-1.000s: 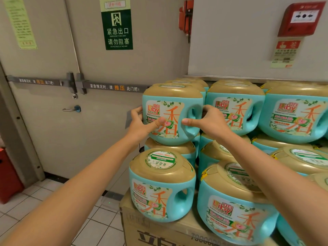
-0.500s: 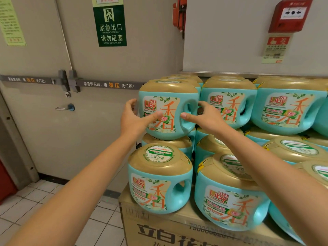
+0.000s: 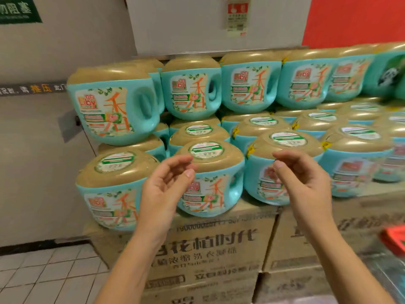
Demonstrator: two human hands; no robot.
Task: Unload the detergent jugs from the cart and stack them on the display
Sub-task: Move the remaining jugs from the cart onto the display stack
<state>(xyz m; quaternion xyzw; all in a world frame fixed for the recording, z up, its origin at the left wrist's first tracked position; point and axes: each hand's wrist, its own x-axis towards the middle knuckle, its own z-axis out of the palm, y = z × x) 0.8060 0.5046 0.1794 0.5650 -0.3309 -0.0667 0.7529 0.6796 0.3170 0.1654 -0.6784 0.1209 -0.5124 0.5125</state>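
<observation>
Grey door panel [image 3: 39,150] fills the left of your view, with a green sign [image 3: 17,9] at the top corner, a white panel [image 3: 186,23] above the stock and a red wall [image 3: 350,18] to the right; pale floor tiles [image 3: 43,273] show at the lower left. The display is a base of printed cardboard boxes [image 3: 208,244] with teal detergent jugs stacked on it in tiers, each with a tan lid and a Liby label. At the left end, the top jug [image 3: 111,106] sits on the upper tier, its handle hole facing right, with the front-left jug [image 3: 109,189] on the boxes below it. Just beside that one stands the front-middle jug [image 3: 210,178], and to its right the front-right jug [image 3: 271,172]. More jugs run along both tiers to the right, blurred at the edge. Your left hand [image 3: 164,187] hangs in front of the front-middle jug, thumb and fingers loosely curved toward each other and holding nothing. Your right hand [image 3: 304,181] hangs in front of the front-right jug in the same loose curl, also empty. You cannot tell whether either hand touches a jug. A red object [image 3: 394,238] at the lower right is too blurred to name.
</observation>
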